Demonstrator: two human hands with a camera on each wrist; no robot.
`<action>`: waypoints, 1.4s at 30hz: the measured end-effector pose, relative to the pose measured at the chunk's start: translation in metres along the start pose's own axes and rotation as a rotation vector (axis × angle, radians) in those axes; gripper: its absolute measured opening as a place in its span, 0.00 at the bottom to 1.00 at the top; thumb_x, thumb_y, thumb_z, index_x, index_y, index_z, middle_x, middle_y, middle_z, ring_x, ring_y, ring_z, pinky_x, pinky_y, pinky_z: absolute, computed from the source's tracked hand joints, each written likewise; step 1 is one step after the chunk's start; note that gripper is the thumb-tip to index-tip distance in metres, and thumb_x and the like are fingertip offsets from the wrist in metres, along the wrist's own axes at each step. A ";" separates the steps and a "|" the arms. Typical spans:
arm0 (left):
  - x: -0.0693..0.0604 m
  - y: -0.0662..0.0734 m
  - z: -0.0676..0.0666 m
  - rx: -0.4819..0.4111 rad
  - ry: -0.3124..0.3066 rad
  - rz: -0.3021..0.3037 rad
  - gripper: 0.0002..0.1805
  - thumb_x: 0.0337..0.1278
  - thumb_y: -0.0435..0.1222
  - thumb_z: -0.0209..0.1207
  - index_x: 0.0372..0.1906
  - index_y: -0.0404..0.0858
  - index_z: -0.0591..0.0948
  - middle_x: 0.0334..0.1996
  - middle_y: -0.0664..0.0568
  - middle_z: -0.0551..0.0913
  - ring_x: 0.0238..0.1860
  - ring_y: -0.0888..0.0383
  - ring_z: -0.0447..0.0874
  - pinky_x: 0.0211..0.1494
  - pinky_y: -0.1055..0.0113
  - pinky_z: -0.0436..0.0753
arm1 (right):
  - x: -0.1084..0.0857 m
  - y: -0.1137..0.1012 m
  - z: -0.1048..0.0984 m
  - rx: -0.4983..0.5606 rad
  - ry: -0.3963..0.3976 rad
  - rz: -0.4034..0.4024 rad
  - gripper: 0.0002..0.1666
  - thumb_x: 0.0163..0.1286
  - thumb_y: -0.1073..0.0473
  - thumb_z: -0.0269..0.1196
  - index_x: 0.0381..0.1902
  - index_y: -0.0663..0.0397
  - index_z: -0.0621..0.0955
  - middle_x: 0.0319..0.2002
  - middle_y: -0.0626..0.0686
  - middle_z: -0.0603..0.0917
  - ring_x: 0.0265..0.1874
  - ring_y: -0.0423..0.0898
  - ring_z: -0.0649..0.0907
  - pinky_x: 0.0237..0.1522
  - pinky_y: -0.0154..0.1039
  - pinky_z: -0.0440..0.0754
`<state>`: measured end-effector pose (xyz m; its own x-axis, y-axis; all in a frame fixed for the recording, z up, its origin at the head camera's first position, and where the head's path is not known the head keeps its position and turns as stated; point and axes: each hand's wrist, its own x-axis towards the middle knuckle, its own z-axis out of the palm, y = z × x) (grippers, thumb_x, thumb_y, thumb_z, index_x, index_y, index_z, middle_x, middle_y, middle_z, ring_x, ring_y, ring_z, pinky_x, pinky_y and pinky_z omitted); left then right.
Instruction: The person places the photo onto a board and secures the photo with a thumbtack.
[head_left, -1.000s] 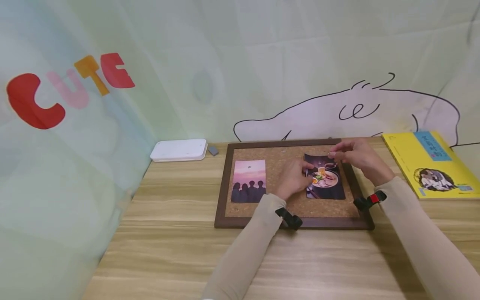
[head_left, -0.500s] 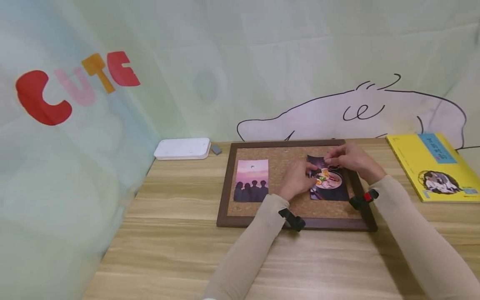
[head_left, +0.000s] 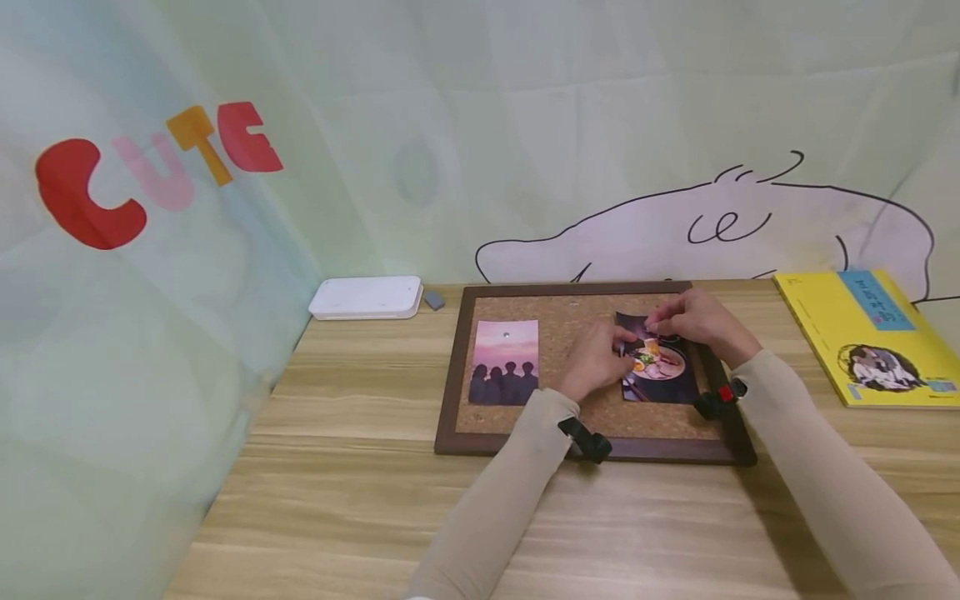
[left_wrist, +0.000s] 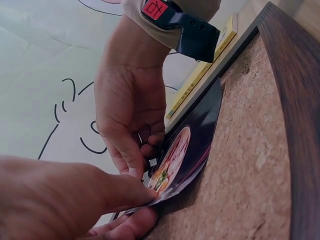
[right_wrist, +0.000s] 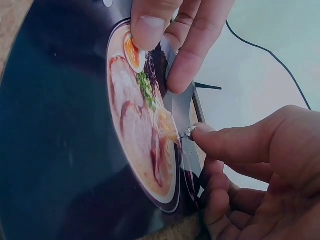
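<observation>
A glossy photo of a ramen bowl (head_left: 660, 388) lies on the right part of a brown-framed corkboard (head_left: 585, 423). My left hand (head_left: 592, 360) pinches its left edge, thumb on top and a finger beneath; the left wrist view shows that edge lifted off the cork. Between thumb and fingers, my right hand (head_left: 701, 323) holds a small shiny pushpin (right_wrist: 189, 132) near the photo's top edge, its point toward the print. Whether the point touches the paper, I cannot tell. A sunset photo (head_left: 504, 358) with silhouetted figures is fixed on the board's left by a pin (head_left: 506, 335).
A white flat case (head_left: 366, 297) and a small grey block (head_left: 434, 300) sit at the back left of the wooden table (head_left: 337, 492). To the board's right lies a yellow book (head_left: 870, 333). A printed cloth wall (head_left: 600, 125) stands directly behind.
My right hand has shifted left and slightly down, from near the photo's top right corner toward the middle of its top edge. The left hand keeps its grip on the photo.
</observation>
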<state>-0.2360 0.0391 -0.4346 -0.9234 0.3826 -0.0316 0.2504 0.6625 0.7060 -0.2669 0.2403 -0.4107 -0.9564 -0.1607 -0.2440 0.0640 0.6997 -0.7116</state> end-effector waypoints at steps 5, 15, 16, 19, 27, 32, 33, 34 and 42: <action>0.001 -0.001 0.002 0.003 -0.001 -0.006 0.20 0.63 0.32 0.70 0.60 0.42 0.90 0.32 0.54 0.82 0.32 0.61 0.74 0.33 0.71 0.71 | 0.001 -0.001 -0.001 -0.005 -0.006 0.006 0.17 0.76 0.59 0.65 0.54 0.69 0.87 0.51 0.66 0.89 0.45 0.54 0.81 0.48 0.41 0.78; -0.006 0.004 -0.004 0.017 0.015 0.016 0.19 0.63 0.31 0.69 0.60 0.39 0.89 0.34 0.53 0.84 0.33 0.62 0.73 0.34 0.73 0.70 | 0.011 -0.005 -0.003 -0.014 0.005 0.027 0.17 0.72 0.57 0.69 0.48 0.67 0.86 0.33 0.48 0.82 0.32 0.46 0.76 0.33 0.38 0.74; -0.006 0.005 -0.004 0.012 0.016 0.011 0.19 0.63 0.31 0.69 0.59 0.39 0.90 0.35 0.52 0.85 0.33 0.62 0.74 0.34 0.73 0.70 | 0.011 -0.005 -0.003 -0.014 0.008 0.025 0.16 0.71 0.57 0.69 0.47 0.67 0.86 0.31 0.47 0.80 0.31 0.45 0.75 0.31 0.37 0.74; -0.007 0.006 -0.003 0.000 0.012 -0.006 0.19 0.64 0.30 0.69 0.60 0.38 0.89 0.37 0.50 0.86 0.34 0.61 0.74 0.34 0.72 0.69 | 0.013 -0.006 -0.004 -0.013 0.003 0.029 0.14 0.71 0.57 0.68 0.45 0.66 0.85 0.32 0.47 0.80 0.31 0.44 0.75 0.31 0.37 0.74; -0.009 0.008 -0.005 0.008 0.009 -0.015 0.19 0.65 0.32 0.70 0.60 0.38 0.89 0.37 0.51 0.85 0.35 0.61 0.74 0.35 0.74 0.68 | 0.013 -0.010 -0.003 -0.028 -0.011 0.074 0.13 0.73 0.58 0.66 0.46 0.65 0.83 0.38 0.53 0.79 0.37 0.49 0.76 0.36 0.38 0.76; -0.008 0.009 -0.005 0.014 0.003 -0.011 0.19 0.66 0.31 0.70 0.60 0.38 0.89 0.31 0.54 0.80 0.30 0.62 0.70 0.31 0.74 0.66 | 0.014 -0.012 -0.004 -0.041 -0.023 0.104 0.13 0.74 0.58 0.66 0.47 0.65 0.83 0.40 0.54 0.80 0.39 0.50 0.76 0.37 0.38 0.76; -0.008 0.009 -0.005 0.016 0.004 -0.013 0.19 0.66 0.32 0.70 0.60 0.39 0.89 0.32 0.54 0.80 0.30 0.62 0.70 0.31 0.73 0.66 | 0.015 -0.012 -0.004 -0.046 -0.026 0.109 0.13 0.74 0.58 0.67 0.47 0.65 0.83 0.40 0.55 0.80 0.39 0.50 0.76 0.36 0.38 0.76; -0.008 0.009 -0.005 0.021 0.005 -0.013 0.19 0.66 0.32 0.69 0.60 0.39 0.89 0.32 0.54 0.81 0.30 0.62 0.70 0.30 0.73 0.66 | 0.015 -0.013 -0.004 -0.053 -0.028 0.110 0.13 0.74 0.58 0.67 0.47 0.64 0.83 0.39 0.54 0.80 0.38 0.50 0.76 0.36 0.37 0.77; -0.008 0.010 -0.004 0.043 0.008 -0.019 0.19 0.66 0.33 0.70 0.61 0.40 0.89 0.33 0.54 0.80 0.33 0.62 0.71 0.33 0.73 0.66 | 0.019 -0.017 -0.006 -0.112 -0.038 0.127 0.12 0.70 0.56 0.69 0.41 0.60 0.83 0.33 0.52 0.79 0.34 0.47 0.76 0.34 0.37 0.77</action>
<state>-0.2278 0.0398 -0.4245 -0.9303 0.3649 -0.0386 0.2452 0.6965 0.6743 -0.2881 0.2298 -0.3989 -0.9311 -0.0907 -0.3533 0.1492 0.7891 -0.5958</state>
